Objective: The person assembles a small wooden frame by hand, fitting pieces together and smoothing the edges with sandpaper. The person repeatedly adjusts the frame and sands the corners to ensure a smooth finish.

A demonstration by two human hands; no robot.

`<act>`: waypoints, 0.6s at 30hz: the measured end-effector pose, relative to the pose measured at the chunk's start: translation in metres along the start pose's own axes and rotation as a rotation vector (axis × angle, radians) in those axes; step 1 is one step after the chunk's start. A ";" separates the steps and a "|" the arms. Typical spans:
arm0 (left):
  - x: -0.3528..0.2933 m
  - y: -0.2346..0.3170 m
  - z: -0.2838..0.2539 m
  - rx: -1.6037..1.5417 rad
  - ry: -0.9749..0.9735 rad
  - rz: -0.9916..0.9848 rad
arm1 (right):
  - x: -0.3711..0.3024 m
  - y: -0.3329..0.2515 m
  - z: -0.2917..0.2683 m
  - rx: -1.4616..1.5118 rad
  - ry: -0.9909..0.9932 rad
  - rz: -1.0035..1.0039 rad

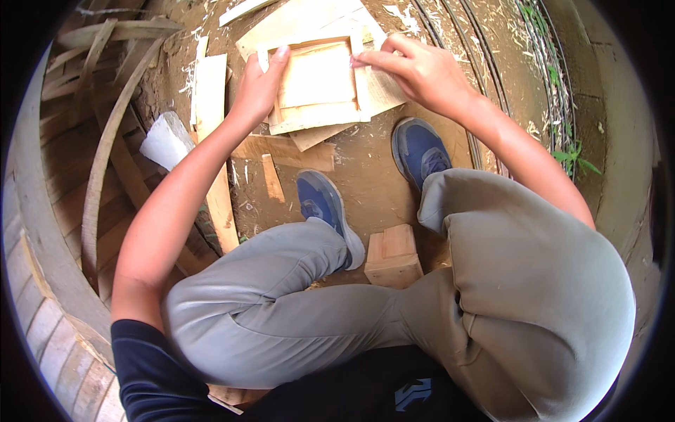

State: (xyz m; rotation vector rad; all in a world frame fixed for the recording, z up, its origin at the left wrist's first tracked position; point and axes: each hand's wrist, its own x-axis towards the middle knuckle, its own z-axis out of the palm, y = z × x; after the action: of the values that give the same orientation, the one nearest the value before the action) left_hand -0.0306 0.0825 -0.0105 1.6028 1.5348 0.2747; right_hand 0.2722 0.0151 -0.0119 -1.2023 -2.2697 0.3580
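Head view's got the squarish box (316, 114) on a board (385, 93) right between both hands, no real long axis, left hand (260, 83) clasping its left side, right hand (427, 73) touching the right wall, fingertips bunched, can't tell if they're pinching it.

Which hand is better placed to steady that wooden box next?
Probably the left hand: its thumb lies over the left side of the wooden box, while the right hand seems to touch the right side with fingers only.
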 end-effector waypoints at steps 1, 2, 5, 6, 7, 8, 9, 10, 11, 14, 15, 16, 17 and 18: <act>0.001 -0.001 0.001 0.009 -0.033 0.020 | 0.002 0.002 -0.001 -0.009 -0.003 -0.001; 0.001 -0.004 0.005 0.049 0.018 -0.013 | 0.003 0.003 -0.002 -0.019 -0.007 -0.003; 0.002 -0.018 0.017 0.137 0.163 -0.048 | 0.004 -0.002 0.002 -0.038 -0.067 -0.077; 0.006 -0.025 0.023 0.143 0.194 -0.004 | -0.002 -0.005 0.006 -0.039 -0.115 -0.087; 0.004 -0.028 0.025 0.154 0.232 0.032 | -0.003 -0.010 0.007 -0.033 -0.162 -0.104; 0.003 -0.031 0.024 0.145 0.232 0.066 | -0.003 -0.017 0.007 -0.105 -0.186 -0.224; 0.003 -0.033 0.025 0.177 0.260 0.079 | 0.001 -0.018 0.006 -0.130 -0.203 -0.315; 0.006 -0.036 0.027 0.209 0.285 0.091 | 0.003 -0.018 0.005 -0.154 -0.219 -0.404; 0.007 -0.039 0.028 0.243 0.309 0.103 | 0.006 -0.017 0.004 -0.177 -0.233 -0.493; 0.012 -0.032 0.031 0.302 0.308 0.107 | 0.034 0.013 0.002 -0.259 -0.254 -0.358; 0.012 -0.031 0.029 0.274 0.279 0.070 | 0.045 0.018 0.000 -0.265 -0.239 -0.285; 0.012 -0.030 0.027 0.247 0.248 0.037 | 0.050 0.016 -0.005 -0.314 -0.234 -0.238; 0.010 -0.028 0.028 0.219 0.216 0.007 | 0.046 0.012 -0.005 -0.275 -0.276 -0.248; 0.008 -0.029 0.028 0.221 0.243 0.022 | 0.039 0.005 -0.004 -0.237 -0.311 -0.259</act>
State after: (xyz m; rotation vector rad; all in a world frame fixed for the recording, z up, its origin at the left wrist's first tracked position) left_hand -0.0299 0.0741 -0.0505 1.8123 1.7841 0.3314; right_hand 0.2599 0.0496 0.0024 -0.9976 -2.7639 0.1909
